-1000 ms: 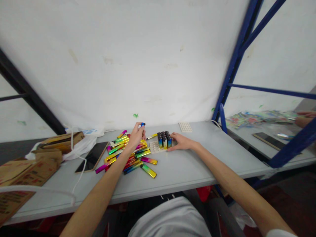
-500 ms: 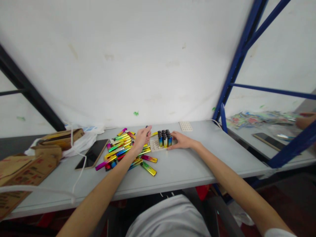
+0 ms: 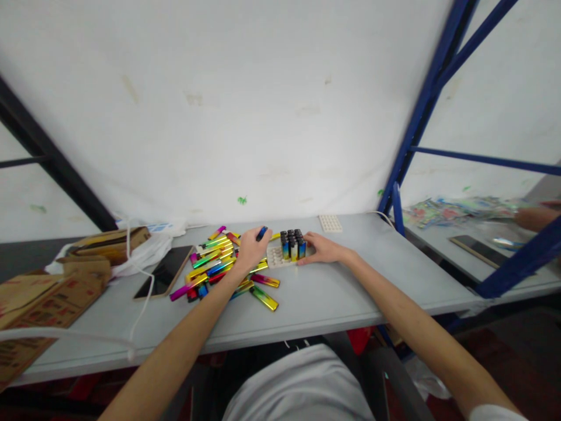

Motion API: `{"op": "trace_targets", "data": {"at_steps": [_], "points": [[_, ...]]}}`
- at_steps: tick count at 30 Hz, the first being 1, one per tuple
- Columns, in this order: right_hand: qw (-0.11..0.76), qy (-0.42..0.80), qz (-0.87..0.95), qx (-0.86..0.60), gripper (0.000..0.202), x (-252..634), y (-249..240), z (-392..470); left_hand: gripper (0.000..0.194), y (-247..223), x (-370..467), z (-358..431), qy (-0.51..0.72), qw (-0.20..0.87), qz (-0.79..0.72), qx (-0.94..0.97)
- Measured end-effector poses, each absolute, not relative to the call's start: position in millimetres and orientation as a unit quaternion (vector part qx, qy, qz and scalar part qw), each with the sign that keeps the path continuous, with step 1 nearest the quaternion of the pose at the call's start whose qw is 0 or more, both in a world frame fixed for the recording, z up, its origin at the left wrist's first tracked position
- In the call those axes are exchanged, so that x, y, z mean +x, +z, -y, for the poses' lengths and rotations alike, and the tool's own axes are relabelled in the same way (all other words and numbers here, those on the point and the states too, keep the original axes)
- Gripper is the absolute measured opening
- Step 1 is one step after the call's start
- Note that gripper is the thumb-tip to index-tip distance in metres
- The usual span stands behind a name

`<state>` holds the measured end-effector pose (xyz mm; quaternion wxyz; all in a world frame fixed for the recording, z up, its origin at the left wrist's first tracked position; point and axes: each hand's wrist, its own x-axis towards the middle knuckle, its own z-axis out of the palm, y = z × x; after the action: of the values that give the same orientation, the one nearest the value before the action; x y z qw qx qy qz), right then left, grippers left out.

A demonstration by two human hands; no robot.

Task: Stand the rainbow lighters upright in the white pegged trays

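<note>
Flattened brown cardboard boxes (image 3: 48, 298) at the bench's left edge, printed in red, with a crumpled white plastic bag (image 3: 140, 254) behind them toward the back-left corner. Next, a flat dark phone (image 3: 164, 272) with a glossy screen, a white cable (image 3: 140, 304) looping over it down toward the front edge. Then a loose heap of slim, metallic, rainbow-coloured lighters (image 3: 219, 269) lying crosswise on the smooth grey bench (image 3: 328, 298), mid-depth. Just above the heap's right side, left hand (image 3: 250, 248) with fingers pinched together on a small blue lighter (image 3: 262, 233), tilted, its tip poking out beyond the fingertips, right beside the tray. Pale rectangular tray (image 3: 276, 257) with rounded sockets, left sockets bare, right part packed with upright black-capped lighters (image 3: 292, 245) in tight rows. Right hand (image 3: 322, 250) resting flat against the tray's right side, fingers loosely spread and touching it, clamped on nothing. Farther back, a second pale gridded tray (image 3: 329, 223) near the bench's rear edge. Blue steel frame (image 3: 421, 117) slanting up at the right end, and beyond it another person's hand (image 3: 532, 217) over glossy printed sheets (image 3: 456, 209).
</note>
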<state>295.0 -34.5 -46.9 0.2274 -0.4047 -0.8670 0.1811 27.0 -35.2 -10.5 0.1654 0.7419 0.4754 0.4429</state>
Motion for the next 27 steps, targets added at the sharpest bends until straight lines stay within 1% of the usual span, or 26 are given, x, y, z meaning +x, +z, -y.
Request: {"op": "trace_targets", "data": {"at_steps": [6, 9, 12, 15, 19, 22, 27], "points": [[0.233, 0.173, 0.868, -0.404, 0.071, 296, -49, 33, 0.045, -7, 31, 43, 0.424, 0.218, -0.445, 0.758], [0.231, 0.165, 0.871, -0.402, 0.070, 296, -49, 32, 0.045, -7, 33, 43, 0.403, 0.219, -0.446, 0.769], [0.235, 0.165, 0.871, -0.399, 0.069, 296, -50, 32, 0.042, -10, 34, 42, 0.392, 0.224, -0.451, 0.770], [0.237, 0.162, 0.871, -0.399, 0.068, 296, -50, 32, 0.034, -15, 34, 41, 0.404, 0.264, -0.453, 0.750], [0.233, 0.154, 0.874, -0.398, 0.067, 295, -48, 33, 0.031, -19, 34, 41, 0.423, 0.302, -0.438, 0.734], [0.234, 0.151, 0.874, -0.397, 0.067, 295, -48, 33, 0.027, -17, 35, 43, 0.409, 0.296, -0.412, 0.758], [0.230, 0.144, 0.878, -0.394, 0.065, 295, -49, 31, 0.026, -12, 37, 45, 0.405, 0.242, -0.320, 0.821]]}}
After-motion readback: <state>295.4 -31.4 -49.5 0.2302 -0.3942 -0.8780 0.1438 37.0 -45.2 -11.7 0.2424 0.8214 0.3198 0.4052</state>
